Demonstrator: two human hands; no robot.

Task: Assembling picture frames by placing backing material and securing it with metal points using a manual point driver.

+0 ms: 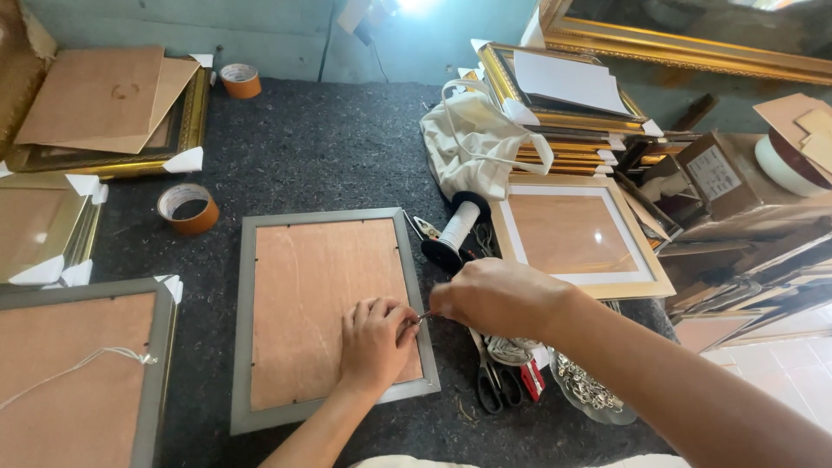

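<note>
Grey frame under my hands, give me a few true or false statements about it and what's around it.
1. The grey frame lies face down, brown backing up. True.
2. The left hand rests on the backing. True.
3. The right hand holds the scissors. False: they lie on the mat, right of the frame.
4. The tape roll sits on the frame. False: it lies on the mat, left of it.
5. A string spool lies beyond the frame's upper right corner. True.
</note>
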